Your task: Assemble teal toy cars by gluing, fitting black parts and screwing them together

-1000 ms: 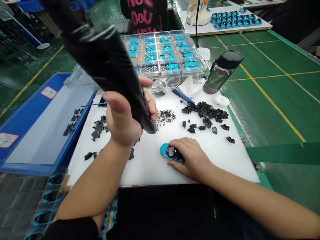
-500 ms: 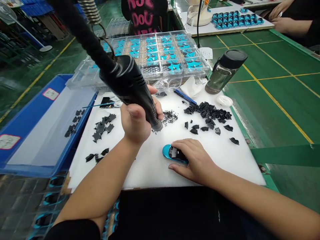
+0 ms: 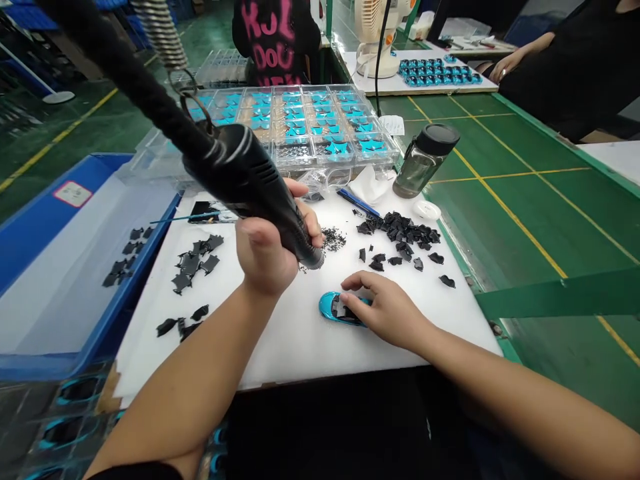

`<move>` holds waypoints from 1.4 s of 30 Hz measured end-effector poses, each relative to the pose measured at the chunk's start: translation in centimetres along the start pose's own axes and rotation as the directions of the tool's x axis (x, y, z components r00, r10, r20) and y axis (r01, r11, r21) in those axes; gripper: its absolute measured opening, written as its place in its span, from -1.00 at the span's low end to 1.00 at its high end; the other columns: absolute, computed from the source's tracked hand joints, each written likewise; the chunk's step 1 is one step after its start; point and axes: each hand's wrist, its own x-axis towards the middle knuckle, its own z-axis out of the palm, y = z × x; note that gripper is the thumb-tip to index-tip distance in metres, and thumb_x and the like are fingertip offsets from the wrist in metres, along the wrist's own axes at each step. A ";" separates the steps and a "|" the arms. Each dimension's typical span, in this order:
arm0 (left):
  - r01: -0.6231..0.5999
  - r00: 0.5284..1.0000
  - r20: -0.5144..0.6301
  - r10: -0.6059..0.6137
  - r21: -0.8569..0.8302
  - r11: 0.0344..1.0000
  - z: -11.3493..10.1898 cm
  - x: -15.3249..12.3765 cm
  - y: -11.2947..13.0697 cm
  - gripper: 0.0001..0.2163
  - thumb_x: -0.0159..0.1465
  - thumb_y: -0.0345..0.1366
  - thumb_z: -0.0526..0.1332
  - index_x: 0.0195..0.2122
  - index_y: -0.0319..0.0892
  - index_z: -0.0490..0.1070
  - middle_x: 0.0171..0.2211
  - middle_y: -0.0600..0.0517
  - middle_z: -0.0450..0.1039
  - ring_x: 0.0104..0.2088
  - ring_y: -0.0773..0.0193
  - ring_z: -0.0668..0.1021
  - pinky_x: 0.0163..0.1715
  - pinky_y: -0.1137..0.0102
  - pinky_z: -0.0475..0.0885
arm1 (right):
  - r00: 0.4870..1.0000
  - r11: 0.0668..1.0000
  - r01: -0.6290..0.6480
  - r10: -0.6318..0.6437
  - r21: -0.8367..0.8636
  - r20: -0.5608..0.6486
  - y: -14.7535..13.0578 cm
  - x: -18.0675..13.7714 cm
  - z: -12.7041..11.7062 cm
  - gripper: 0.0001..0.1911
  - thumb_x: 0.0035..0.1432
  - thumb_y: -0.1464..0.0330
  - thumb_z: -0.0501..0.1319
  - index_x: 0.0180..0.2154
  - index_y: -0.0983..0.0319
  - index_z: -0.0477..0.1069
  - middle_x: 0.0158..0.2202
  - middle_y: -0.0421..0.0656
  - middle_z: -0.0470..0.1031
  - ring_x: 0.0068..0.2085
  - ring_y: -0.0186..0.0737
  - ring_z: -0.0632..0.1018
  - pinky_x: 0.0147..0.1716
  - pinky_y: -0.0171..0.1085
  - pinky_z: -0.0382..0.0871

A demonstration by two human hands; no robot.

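My left hand [image 3: 267, 250] is wrapped round a black electric screwdriver [image 3: 245, 180] that hangs from a cable and a spring; its tip points down at the white foam pad [image 3: 300, 333], beside a small heap of tiny black screws [image 3: 333, 238]. My right hand [image 3: 385, 310] rests on the pad with its fingers curled over a small blue toy car body [image 3: 334, 307], holding it down. Black plastic parts lie in a pile [image 3: 405, 233] beyond my right hand and in a scatter [image 3: 193, 260] left of the screwdriver.
A blue bin [image 3: 45, 267] with a few black parts stands at the left. Clear trays [image 3: 310, 127] of blue pieces sit behind the pad, a dark bottle [image 3: 425, 160] at the right. Other people sit at the far table with more blue cars [image 3: 435, 70].
The screwdriver has swung lower and its tip has come closer to the car. My right hand's fingers have lifted a little and curled over the car. The view has tilted up.
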 end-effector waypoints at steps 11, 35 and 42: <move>-0.016 0.999 0.045 0.021 -0.102 0.995 -0.4 0.0 0.4 -0.33 0.04 0.41 0.15 -0.21 -0.15 0.46 -0.63 0.09 0.39 -0.68 0.29 0.45 -0.71 0.38 0.32 | 0.967 0.896 0.244 -0.254 -0.371 0.022 -1.7 6.6 1.3 -0.96 0.15 0.40 0.33 -0.36 0.22 0.50 -0.34 -0.15 0.52 -0.30 -0.19 0.49 -0.32 -0.26 0.26; -0.035 0.998 0.045 0.040 -0.093 0.995 -0.3 0.3 1.6 -0.32 0.05 0.43 0.10 -0.23 -0.15 0.45 -0.65 0.12 0.35 -0.67 0.31 0.45 -0.72 0.42 0.31 | 0.822 0.754 0.533 -0.569 -0.384 0.024 0.2 6.5 1.3 -0.91 0.25 0.44 0.18 -0.33 0.24 0.43 -0.34 -0.09 0.44 -0.30 -0.15 0.46 -0.32 -0.24 0.34; -0.034 0.998 0.048 0.039 -0.088 0.996 -0.4 0.4 1.8 -0.29 0.04 0.45 0.09 -0.23 -0.15 0.46 -0.64 0.11 0.35 -0.68 0.29 0.44 -0.72 0.38 0.30 | 0.747 0.696 0.604 -0.664 -0.389 -0.027 0.5 6.7 1.4 -0.90 0.27 0.44 0.18 -0.34 0.22 0.42 -0.37 -0.11 0.44 -0.33 -0.17 0.45 -0.34 -0.26 0.33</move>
